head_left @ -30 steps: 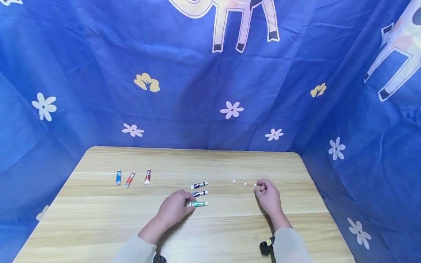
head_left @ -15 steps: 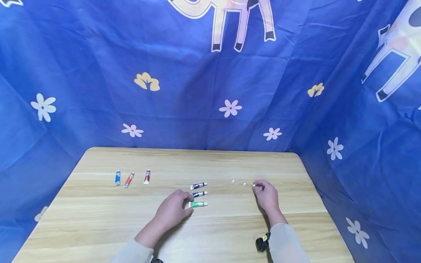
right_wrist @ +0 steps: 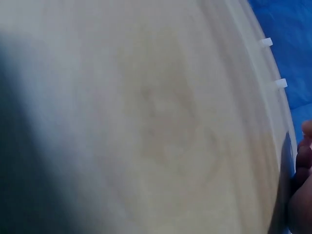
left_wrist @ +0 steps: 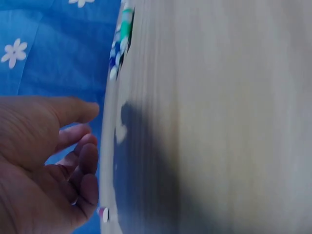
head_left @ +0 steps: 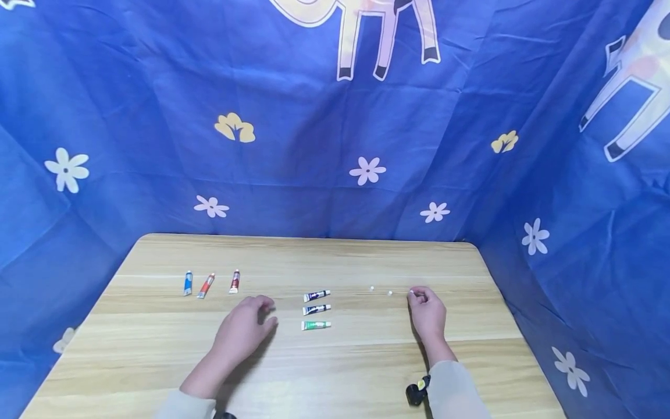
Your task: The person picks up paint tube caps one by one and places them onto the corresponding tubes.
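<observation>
My left hand (head_left: 243,329) is over the table left of three paint tubes, fingers loosely bent and holding nothing. The tubes lie in a column: a dark purple-blue paint tube (head_left: 316,295), a dark navy paint tube (head_left: 316,309) and a green paint tube (head_left: 316,325). In the left wrist view the green tube (left_wrist: 126,27) shows beyond the thumb. My right hand (head_left: 428,314) pinches a small white cap (head_left: 412,292) at its fingertips, mostly covered. Two more white caps (head_left: 389,293) (head_left: 372,288) lie left of it. Only the edge of that hand appears in the right wrist view.
On the back left of the wooden table (head_left: 366,378) lie a blue paint tube (head_left: 188,283), an orange-red paint tube (head_left: 206,286) and a dark red paint tube (head_left: 235,281). A blue patterned curtain (head_left: 293,174) stands behind the table and at both sides.
My left hand has let go of the green paint tube and moved left, away from the column. The right hand has shifted slightly right with the white cap at its fingertips.
</observation>
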### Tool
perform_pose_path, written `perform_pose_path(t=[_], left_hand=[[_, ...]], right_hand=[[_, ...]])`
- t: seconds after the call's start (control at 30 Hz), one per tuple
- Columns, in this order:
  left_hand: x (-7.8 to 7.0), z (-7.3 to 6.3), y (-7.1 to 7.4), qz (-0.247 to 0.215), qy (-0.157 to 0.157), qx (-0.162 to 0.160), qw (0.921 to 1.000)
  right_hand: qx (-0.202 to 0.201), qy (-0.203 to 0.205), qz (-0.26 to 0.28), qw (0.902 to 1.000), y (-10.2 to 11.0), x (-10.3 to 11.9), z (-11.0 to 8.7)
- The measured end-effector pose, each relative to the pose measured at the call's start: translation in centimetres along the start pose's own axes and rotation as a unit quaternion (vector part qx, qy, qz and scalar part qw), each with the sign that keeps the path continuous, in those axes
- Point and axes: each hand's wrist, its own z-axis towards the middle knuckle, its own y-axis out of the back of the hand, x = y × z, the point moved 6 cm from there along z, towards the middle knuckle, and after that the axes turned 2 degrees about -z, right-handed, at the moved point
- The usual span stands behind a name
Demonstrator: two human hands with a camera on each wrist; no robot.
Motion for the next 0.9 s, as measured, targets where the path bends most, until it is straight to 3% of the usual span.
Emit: perform_pose_path(t=[0.27,0.57,0.77,0.9], left_hand=[[2.4,0.9,2.7,0.033,0.020,-0.022,0.9990],[5.5,2.3,3.2,0.023,0.051,-0.040,0.9976],[5.9,3.5,3.7,0.034,0.055,-0.060,0.9961],[6.2,4.5,4.0,0.038,0.066,-0.063,0.9951]], right_hand=[[0.015,-0.049,0.128,0.9905,0.9,0.0,0.5],[0.061,-0.041,0.126,0.9893,2.1,1.0,-0.3],[0.073,-0.044,0.164,0.9827,2.5,1.8,-1.5],[0.098,-0.054,0.206,0.9720,2.3,2.4,-2.4]])
